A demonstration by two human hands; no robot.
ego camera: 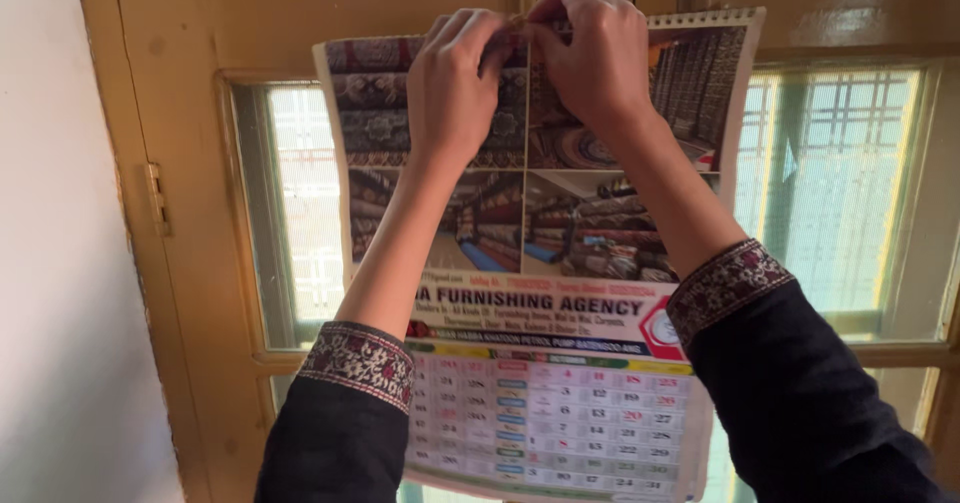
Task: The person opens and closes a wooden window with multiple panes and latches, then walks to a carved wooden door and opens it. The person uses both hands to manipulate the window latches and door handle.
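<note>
A yellow-painted wooden window frame (190, 263) fills the head view, its panes frosted and lit from outside, with a white wall (60, 263) running down the left side and a small hinge (157, 199) on the frame's left post. Against the middle of the window hangs a wall calendar (540, 363), its upper half printed with photographs of rolled carpets and its lower half with a date grid; a spiral binding shows along its top edge at the right. Both arms reach up to that top edge, in black sleeves with embroidered cuffs (358, 361). The left hand (455, 88) has its fingers curled and pressed together, pinching the calendar's top edge near the centre. The right hand (590, 53) touches it, fingertips pinching the same spot just beside the central post.
</note>
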